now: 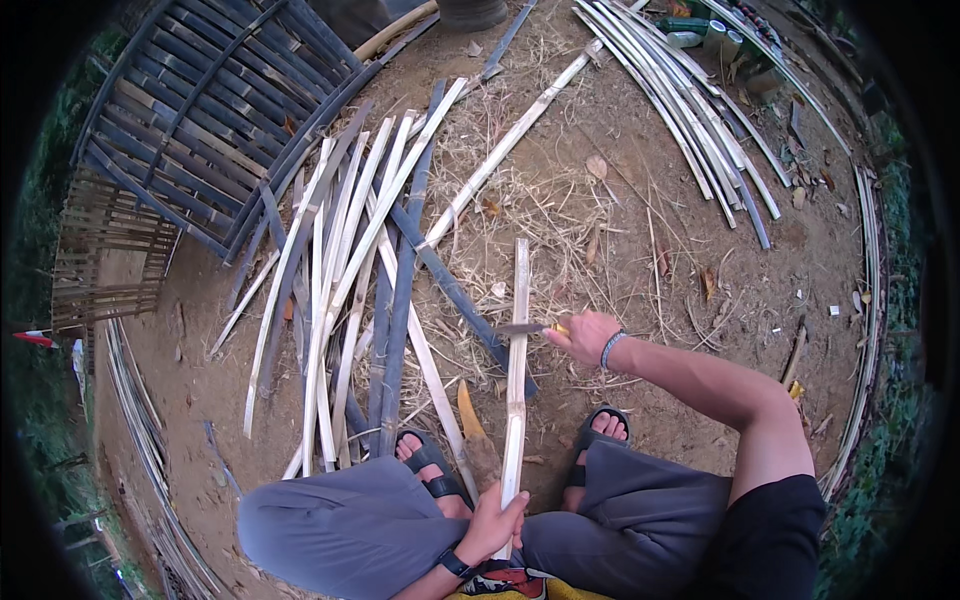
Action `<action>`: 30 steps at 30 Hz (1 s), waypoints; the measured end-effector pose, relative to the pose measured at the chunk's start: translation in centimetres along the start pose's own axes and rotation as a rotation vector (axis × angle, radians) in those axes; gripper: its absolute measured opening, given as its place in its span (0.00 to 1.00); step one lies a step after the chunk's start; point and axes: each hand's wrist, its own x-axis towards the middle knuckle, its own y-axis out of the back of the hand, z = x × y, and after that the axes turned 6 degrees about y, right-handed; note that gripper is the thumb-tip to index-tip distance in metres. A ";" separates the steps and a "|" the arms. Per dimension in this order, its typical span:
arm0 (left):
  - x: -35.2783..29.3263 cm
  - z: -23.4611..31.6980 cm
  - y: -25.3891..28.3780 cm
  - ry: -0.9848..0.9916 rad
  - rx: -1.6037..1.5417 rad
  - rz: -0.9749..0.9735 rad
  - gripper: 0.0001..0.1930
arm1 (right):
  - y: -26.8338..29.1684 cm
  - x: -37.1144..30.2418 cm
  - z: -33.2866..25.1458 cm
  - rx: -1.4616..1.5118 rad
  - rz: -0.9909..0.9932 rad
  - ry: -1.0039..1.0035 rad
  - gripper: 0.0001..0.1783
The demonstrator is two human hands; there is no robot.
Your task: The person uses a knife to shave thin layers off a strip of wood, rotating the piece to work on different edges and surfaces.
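Observation:
A pale split-bamboo strip (517,360) points away from me, its near end between my knees. My left hand (496,522) is wrapped round that near end, close to my lap. Farther up, my right hand (585,338) grips a knife (524,328) by its yellowish handle. The blade lies across the strip, pointing left, and appears to touch it. A dark bamboo strip (465,298) lies on the ground just left of the blade. My sandalled feet stand either side of the held strip.
A loose pile of pale and dark bamboo strips (345,270) covers the ground at left. Another bundle of strips (690,110) lies at far right. A slatted bamboo frame (215,110) stands at far left. Shavings (560,200) litter the soil ahead. Green bottles (685,25) lie at the back.

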 end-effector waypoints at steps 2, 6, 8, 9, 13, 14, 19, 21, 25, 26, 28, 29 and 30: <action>0.0 0.0 0.0 0.004 -0.008 0.002 0.09 | 0.8 0.7 0.6 -0.062 0.001 0.046 0.35; -0.1 -0.3 0.4 0.028 0.014 0.016 0.09 | -0.7 -0.6 -1.3 -0.156 0.018 0.249 0.36; 0.0 -0.4 0.4 0.023 0.039 0.025 0.09 | -0.5 -0.4 -0.9 -0.176 0.025 0.282 0.36; 0.1 -0.6 0.4 0.020 0.042 0.024 0.09 | 0.0 0.0 -0.5 -0.185 0.027 0.254 0.36; 0.4 -0.5 0.7 0.012 0.013 0.006 0.08 | -1.0 0.1 -0.7 -0.161 0.037 0.208 0.36; 0.2 -0.3 0.8 0.016 0.011 0.007 0.09 | -1.2 -0.8 -1.6 -0.155 0.006 0.245 0.36; 0.0 0.0 0.2 0.015 0.024 0.012 0.09 | 0.5 0.1 -0.5 -0.067 0.016 0.078 0.36; 0.2 -0.2 0.3 0.014 -0.011 -0.010 0.09 | 0.7 1.2 0.4 -0.069 0.054 0.057 0.36; 0.0 -0.3 0.8 0.045 -0.022 -0.011 0.08 | 0.8 -0.1 -1.7 -0.150 -0.025 0.239 0.35; 0.0 -0.3 0.9 0.039 -0.001 0.000 0.08 | 0.2 0.1 -1.3 -0.170 -0.008 0.270 0.35; 0.2 -0.5 0.4 0.030 0.039 -0.005 0.08 | 0.1 0.7 0.0 -0.111 0.002 0.172 0.35; 0.3 -0.4 0.1 0.022 0.026 -0.013 0.08 | 0.5 1.5 0.9 -0.130 0.032 0.131 0.35; 0.2 0.0 0.2 0.016 0.018 -0.019 0.08 | 1.0 2.2 1.7 -0.143 0.063 0.091 0.35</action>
